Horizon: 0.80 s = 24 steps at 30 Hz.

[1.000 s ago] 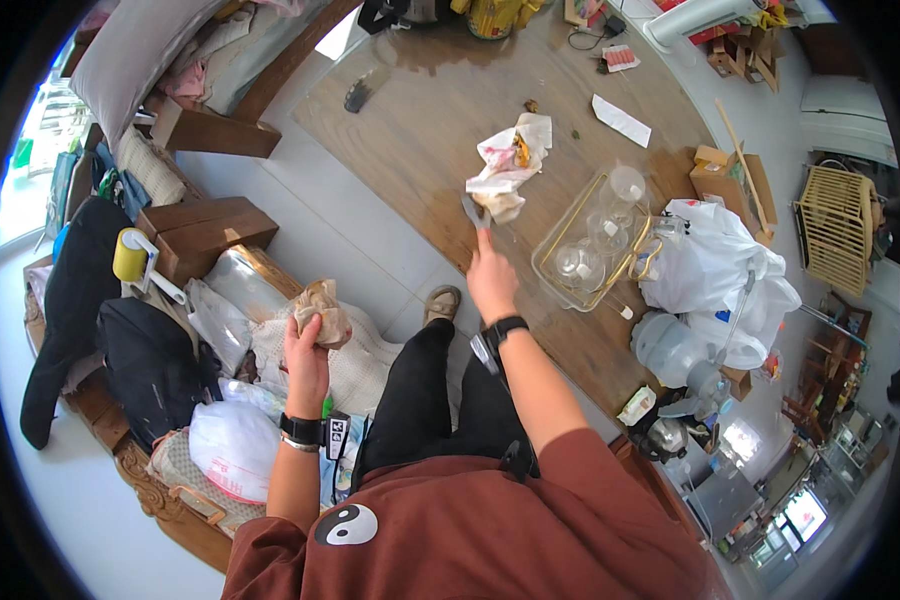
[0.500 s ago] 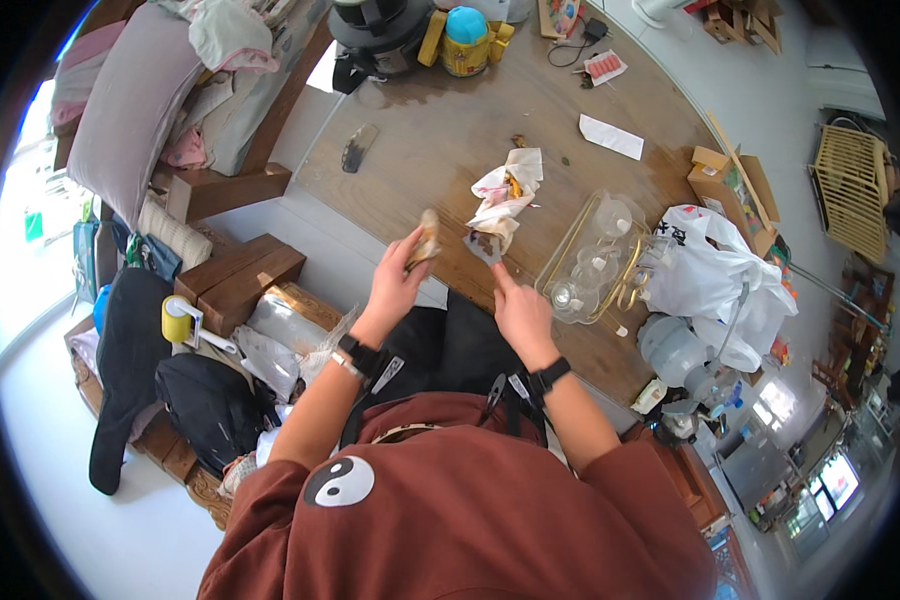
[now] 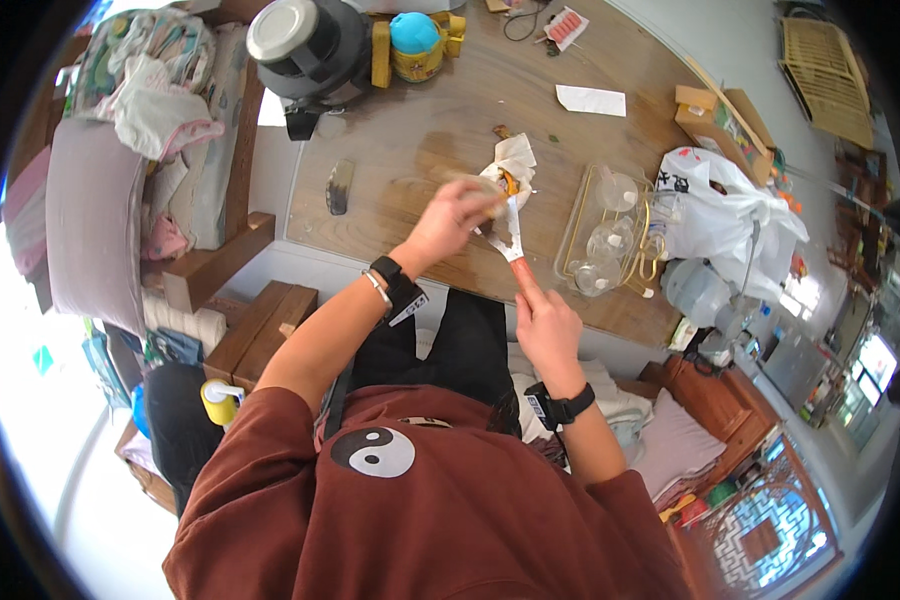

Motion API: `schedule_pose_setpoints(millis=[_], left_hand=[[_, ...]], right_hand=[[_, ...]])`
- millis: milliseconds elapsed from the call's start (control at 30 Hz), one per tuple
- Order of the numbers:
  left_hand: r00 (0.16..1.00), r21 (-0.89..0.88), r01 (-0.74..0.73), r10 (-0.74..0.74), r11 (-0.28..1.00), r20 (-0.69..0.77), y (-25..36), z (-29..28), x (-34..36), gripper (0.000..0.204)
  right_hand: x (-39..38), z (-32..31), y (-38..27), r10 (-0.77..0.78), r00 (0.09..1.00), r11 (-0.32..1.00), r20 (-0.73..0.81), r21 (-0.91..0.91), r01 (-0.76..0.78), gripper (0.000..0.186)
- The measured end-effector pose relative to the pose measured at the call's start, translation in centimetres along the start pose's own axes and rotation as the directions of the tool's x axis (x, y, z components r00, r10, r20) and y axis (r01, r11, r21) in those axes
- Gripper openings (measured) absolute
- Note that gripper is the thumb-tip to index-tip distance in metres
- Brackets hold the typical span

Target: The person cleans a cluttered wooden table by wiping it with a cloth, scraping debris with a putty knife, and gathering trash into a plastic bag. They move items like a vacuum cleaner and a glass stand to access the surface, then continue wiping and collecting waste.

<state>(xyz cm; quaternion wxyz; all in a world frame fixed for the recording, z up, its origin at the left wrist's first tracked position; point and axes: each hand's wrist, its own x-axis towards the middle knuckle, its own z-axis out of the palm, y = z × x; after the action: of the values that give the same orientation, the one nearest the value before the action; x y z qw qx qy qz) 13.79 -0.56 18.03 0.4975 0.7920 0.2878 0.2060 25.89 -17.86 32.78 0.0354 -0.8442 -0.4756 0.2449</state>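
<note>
My left hand [image 3: 450, 220] is closed round a crumpled brown paper or cloth, blurred, over the metal blade of a scraper [image 3: 512, 238]. My right hand [image 3: 548, 325] grips the scraper's orange-red handle, index finger stretched along it. Brown matter shows by the blade, partly hidden under my left hand. Just beyond lies a crumpled white tissue [image 3: 513, 152] with yellow-brown matter on it, on the wooden table [image 3: 400, 150].
A gold-rimmed tray [image 3: 572, 243] with glassware, white plastic bags [image 3: 720, 230] and a cardboard box [image 3: 705, 125] stand right. A dark pot [image 3: 325, 65], yellow container [image 3: 418, 60] and small clear object [image 3: 338, 188] sit left. A pillow [image 3: 95, 230] lies beyond the table's left side.
My left hand has risen from low on the left to the scraper's blade with the crumpled material. My right hand still holds the scraper, now farther right. The view has shifted.
</note>
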Motion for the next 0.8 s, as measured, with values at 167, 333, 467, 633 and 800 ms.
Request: schedule_pose_setpoints(millis=[167,333,467,633,800], left_hand=[[0.966,0.206,0.149,-0.187,0.967,0.177,-1.4,-1.7,3.9,0.036],[0.962,-0.081,0.177,-0.155,0.981,0.227,-1.5,0.2,4.9,0.032],[0.910,-0.127,0.190,-0.126,0.974,0.394,-0.6,1.6,4.1,0.031],[0.498,-0.409,0.864,-0.384,0.294,0.777,0.0,2.3,4.0,0.033],[0.567,-0.295,0.766,-0.384,0.571,0.728,0.8,1.7,6.0,0.034]], right_hand=[[-2.3,1.4,-2.2,0.145,0.986,0.985,-0.087,0.108,-0.135,0.052],[-4.6,2.8,-1.8,0.334,0.935,0.936,-0.119,0.156,-0.314,0.053],[-4.6,4.4,-1.0,0.316,0.931,0.935,-0.182,0.227,-0.273,0.052],[-4.6,5.2,-0.2,0.229,0.942,0.940,-0.246,0.307,-0.148,0.051],[-6.1,6.3,0.1,0.168,0.958,0.963,-0.232,0.246,-0.109,0.052]])
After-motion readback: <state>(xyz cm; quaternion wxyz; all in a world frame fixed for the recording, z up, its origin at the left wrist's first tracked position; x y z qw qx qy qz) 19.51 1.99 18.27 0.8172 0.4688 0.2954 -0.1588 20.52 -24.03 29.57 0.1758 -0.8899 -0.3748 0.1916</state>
